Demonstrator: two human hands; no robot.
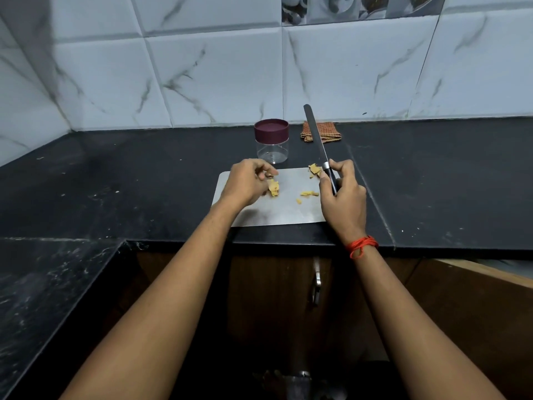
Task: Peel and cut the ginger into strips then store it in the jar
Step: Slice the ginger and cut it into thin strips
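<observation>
Centrally, a knobbly yellow ginger piece (273,188) is laid on the smooth steel board (259,215), long axis roughly toward the wall, just under the left hand (248,180); its fingers are curled, yet a grip cannot be told; the knife (315,131) is gripped by the right hand (341,197), blade pointed away; a clear maroon-lidded jar (271,145) is stood behind.

No readable text, label, brand or number shows anywhere — none can be made out.
</observation>
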